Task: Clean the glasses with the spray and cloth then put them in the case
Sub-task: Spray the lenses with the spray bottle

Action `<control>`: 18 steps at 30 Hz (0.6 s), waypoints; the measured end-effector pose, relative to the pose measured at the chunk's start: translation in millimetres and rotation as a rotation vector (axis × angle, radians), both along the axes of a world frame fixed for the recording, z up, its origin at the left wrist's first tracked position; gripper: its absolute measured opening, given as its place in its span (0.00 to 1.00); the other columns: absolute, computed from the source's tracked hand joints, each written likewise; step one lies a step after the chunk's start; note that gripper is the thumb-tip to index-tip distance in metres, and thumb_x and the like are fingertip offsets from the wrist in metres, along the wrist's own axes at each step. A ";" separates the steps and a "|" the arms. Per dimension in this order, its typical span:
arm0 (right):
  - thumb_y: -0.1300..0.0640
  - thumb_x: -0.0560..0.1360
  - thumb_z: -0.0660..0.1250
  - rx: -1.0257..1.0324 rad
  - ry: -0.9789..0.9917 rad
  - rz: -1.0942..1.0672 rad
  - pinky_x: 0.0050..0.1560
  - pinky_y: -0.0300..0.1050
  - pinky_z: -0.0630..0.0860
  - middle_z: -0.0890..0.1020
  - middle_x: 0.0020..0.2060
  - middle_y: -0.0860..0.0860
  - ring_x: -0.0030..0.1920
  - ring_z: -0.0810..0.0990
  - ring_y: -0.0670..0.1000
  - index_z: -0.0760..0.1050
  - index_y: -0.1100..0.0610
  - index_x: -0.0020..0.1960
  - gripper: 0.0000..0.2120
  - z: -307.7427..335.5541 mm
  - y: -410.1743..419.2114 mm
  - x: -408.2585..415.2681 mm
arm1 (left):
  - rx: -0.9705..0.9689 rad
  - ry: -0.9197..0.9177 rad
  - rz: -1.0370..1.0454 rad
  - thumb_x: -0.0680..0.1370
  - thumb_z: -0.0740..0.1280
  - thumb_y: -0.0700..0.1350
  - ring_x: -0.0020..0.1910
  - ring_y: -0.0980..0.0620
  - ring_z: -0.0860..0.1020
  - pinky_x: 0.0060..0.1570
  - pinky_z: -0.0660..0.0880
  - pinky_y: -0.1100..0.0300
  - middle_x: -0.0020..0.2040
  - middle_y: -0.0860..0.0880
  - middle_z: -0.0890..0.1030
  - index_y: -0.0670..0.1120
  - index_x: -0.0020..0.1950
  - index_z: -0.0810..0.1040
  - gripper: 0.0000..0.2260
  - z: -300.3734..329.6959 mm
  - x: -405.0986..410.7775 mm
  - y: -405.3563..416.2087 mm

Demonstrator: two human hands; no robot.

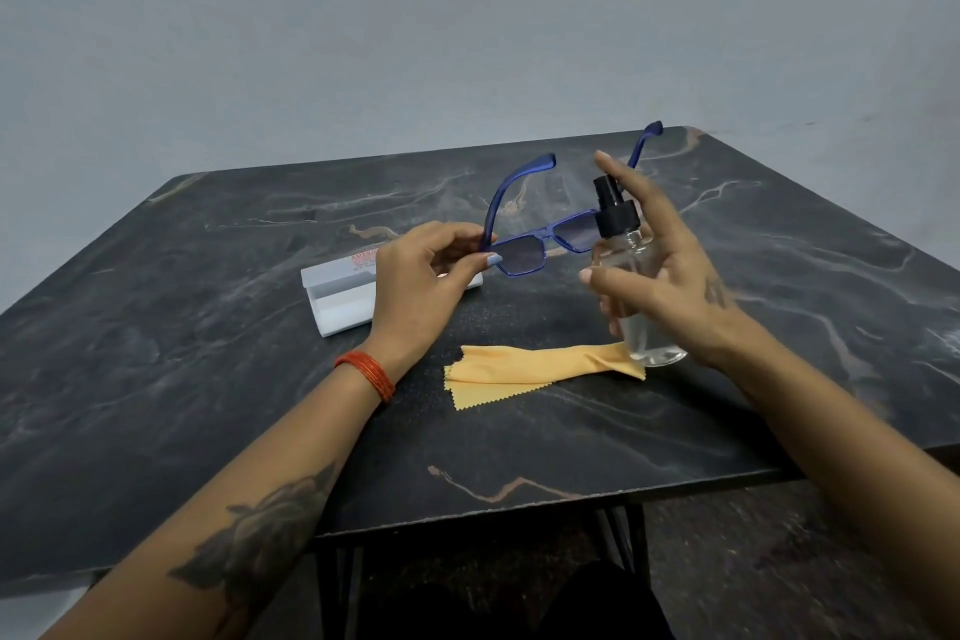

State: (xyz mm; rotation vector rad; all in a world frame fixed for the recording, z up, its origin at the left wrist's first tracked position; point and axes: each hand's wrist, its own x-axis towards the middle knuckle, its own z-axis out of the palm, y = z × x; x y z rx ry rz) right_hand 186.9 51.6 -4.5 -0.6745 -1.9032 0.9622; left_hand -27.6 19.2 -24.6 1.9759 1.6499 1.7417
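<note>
Blue-framed glasses (524, 252) with tinted lenses are held up above the table, temples unfolded and pointing away from me. My left hand (421, 276) pinches the frame at its left hinge. My right hand (660, 270) holds a clear spray bottle (636, 296) with a black nozzle, upright just right of the glasses, index finger raised over the nozzle. A yellow cloth (530, 369) lies crumpled on the table below the hands. The white case (337, 294) lies open behind my left hand, partly hidden by it.
The dark marble-patterned table (208, 379) spreads under everything, its front edge close to me and black legs below. A plain grey wall stands behind. Red bangles circle my left wrist.
</note>
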 end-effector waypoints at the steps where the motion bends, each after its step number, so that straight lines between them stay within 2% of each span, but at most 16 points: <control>1: 0.70 0.71 0.67 0.058 -0.024 -0.049 0.30 0.47 0.78 0.79 0.36 0.61 0.27 0.77 0.58 0.59 0.38 0.71 0.39 -1.2 -0.5 -1.0 | 0.011 0.010 -0.004 0.69 0.73 0.39 0.42 0.53 0.82 0.47 0.78 0.63 0.45 0.45 0.84 0.41 0.49 0.82 0.09 -0.1 -0.2 0.0; 4: 0.70 0.68 0.69 0.204 -0.118 -0.141 0.29 0.49 0.77 0.78 0.32 0.56 0.25 0.75 0.56 0.63 0.39 0.68 0.38 -3.4 0.0 -5.1 | 0.048 0.033 -0.019 0.69 0.73 0.38 0.42 0.55 0.81 0.46 0.78 0.65 0.43 0.45 0.83 0.40 0.48 0.83 0.08 0.0 0.0 -0.2; 7: 0.70 0.65 0.69 0.250 -0.159 -0.164 0.27 0.38 0.71 0.78 0.32 0.53 0.23 0.69 0.45 0.65 0.38 0.65 0.37 -4.3 0.8 -7.1 | 0.082 0.060 -0.023 0.69 0.73 0.36 0.41 0.55 0.80 0.45 0.77 0.66 0.42 0.46 0.83 0.40 0.48 0.83 0.08 -0.3 0.9 -0.6; 10: 0.68 0.64 0.68 0.292 -0.192 -0.153 0.30 0.27 0.66 0.79 0.36 0.49 0.24 0.69 0.42 0.64 0.35 0.63 0.38 -3.7 -0.3 -10.3 | 0.102 0.068 -0.028 0.70 0.72 0.35 0.41 0.55 0.80 0.45 0.77 0.67 0.42 0.46 0.83 0.39 0.47 0.82 0.08 0.2 1.2 -1.3; 18: 0.68 0.64 0.68 0.347 -0.288 -0.165 0.32 0.28 0.67 0.80 0.40 0.53 0.26 0.71 0.41 0.68 0.44 0.65 0.33 -1.9 0.6 -16.8 | 0.145 0.071 -0.013 0.70 0.72 0.35 0.41 0.56 0.80 0.45 0.76 0.68 0.41 0.46 0.83 0.38 0.47 0.82 0.07 2.0 1.4 -3.5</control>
